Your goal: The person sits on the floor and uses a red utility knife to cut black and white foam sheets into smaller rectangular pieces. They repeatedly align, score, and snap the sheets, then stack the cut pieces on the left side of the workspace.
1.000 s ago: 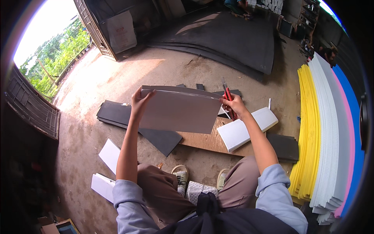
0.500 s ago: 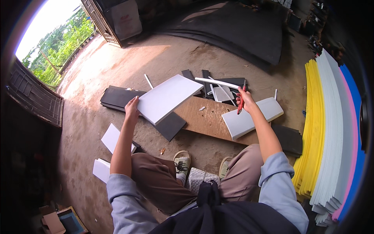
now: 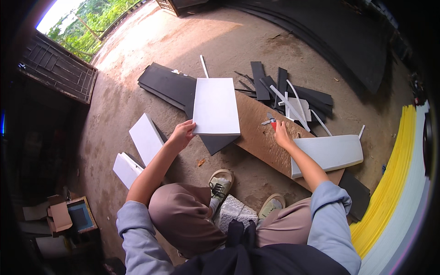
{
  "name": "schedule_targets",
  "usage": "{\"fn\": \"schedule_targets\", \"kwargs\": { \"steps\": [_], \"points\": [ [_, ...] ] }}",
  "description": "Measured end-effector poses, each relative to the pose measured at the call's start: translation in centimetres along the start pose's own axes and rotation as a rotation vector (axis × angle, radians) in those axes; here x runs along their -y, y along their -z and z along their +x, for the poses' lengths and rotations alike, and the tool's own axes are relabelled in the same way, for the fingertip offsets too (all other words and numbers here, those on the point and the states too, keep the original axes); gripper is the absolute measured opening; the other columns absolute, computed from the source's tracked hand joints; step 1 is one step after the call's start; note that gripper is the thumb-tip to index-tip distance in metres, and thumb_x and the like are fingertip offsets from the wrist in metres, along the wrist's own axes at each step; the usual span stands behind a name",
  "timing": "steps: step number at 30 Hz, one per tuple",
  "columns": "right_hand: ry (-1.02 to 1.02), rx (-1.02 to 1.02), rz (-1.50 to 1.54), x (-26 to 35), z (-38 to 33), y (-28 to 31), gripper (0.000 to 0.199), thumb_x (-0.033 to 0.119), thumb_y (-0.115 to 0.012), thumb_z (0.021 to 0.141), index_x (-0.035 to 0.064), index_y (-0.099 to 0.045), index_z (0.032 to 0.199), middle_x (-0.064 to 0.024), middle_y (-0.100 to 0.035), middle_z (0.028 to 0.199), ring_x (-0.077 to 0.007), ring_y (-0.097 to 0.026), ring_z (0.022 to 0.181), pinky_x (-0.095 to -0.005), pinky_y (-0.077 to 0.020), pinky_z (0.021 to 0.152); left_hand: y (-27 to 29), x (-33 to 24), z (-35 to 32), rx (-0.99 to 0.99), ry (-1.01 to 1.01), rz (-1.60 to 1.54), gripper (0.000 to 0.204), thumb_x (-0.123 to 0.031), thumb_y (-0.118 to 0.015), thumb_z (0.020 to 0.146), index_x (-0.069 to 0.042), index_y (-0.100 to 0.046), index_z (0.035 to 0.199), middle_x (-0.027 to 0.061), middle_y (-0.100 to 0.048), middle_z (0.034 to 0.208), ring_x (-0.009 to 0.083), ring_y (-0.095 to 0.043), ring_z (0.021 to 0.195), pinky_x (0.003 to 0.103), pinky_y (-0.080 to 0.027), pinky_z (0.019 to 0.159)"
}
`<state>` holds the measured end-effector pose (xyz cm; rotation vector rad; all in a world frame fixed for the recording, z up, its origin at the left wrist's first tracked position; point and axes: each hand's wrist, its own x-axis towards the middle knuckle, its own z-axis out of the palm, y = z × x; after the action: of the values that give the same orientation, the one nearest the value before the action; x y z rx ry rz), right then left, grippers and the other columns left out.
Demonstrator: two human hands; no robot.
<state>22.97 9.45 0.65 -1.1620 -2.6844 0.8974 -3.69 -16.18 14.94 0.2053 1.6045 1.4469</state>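
Observation:
My left hand (image 3: 184, 132) pinches a white foam sheet (image 3: 217, 106) at its near left corner. The sheet sits above dark grey foam pieces (image 3: 214, 144) and the left end of a brown wooden board (image 3: 256, 133). Closed around a red-handled cutter knife (image 3: 273, 123), my right hand (image 3: 283, 135) is over the board's middle, its blade toward the far side. A white foam stack (image 3: 327, 153) lies on the board's right part, beneath my right forearm. Just beyond the board, white strips (image 3: 290, 107) lie loose among black offcuts (image 3: 260, 81).
More white foam stacks (image 3: 146, 137) lie on the floor at left, near an opened cardboard box (image 3: 59, 217). Tall yellow foam sheets (image 3: 389, 183) line the right side. Large black sheets (image 3: 334, 39) spread at the back. A silvery wrapped block (image 3: 236, 213) sits between my shoes.
The white strip has left my right hand, which keeps the knife and has come nearer over the board. My left hand has turned the white sheet straighter and lowered it. The view has swung left.

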Motion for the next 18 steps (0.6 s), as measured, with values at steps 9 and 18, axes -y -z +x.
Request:
{"fn": "schedule_targets", "kwargs": {
  "steps": [9, 18],
  "points": [
    [0.043, 0.131, 0.632, 7.3, 2.2, -0.5, 0.042, 0.013, -0.054, 0.084, -0.0041, -0.040, 0.120, -0.0187, -0.048, 0.108, -0.0287, -0.055, 0.092, -0.0372, -0.0524, 0.070, -2.6, 7.3, 0.7, -0.117, -0.073, -0.344, 0.040, -0.006, -0.040, 0.092, -0.001, -0.035, 0.131, 0.0107, -0.048, 0.122, 0.0193, -0.049, 0.112, 0.038, -0.041, 0.096],
    [0.105, 0.553, 0.885, 24.3, 2.4, -7.1, 0.047, 0.007, -0.049, 0.087, -0.0015, -0.029, 0.129, -0.0154, -0.056, 0.103, -0.0194, -0.059, 0.089, -0.0317, -0.0552, 0.069, 5.6, 7.9, -3.8, -0.660, -0.447, -0.329, 0.039, -0.014, -0.045, 0.092, -0.003, -0.041, 0.129, 0.0072, -0.050, 0.124, 0.0150, -0.050, 0.109, 0.031, -0.043, 0.091]
  ]
}}
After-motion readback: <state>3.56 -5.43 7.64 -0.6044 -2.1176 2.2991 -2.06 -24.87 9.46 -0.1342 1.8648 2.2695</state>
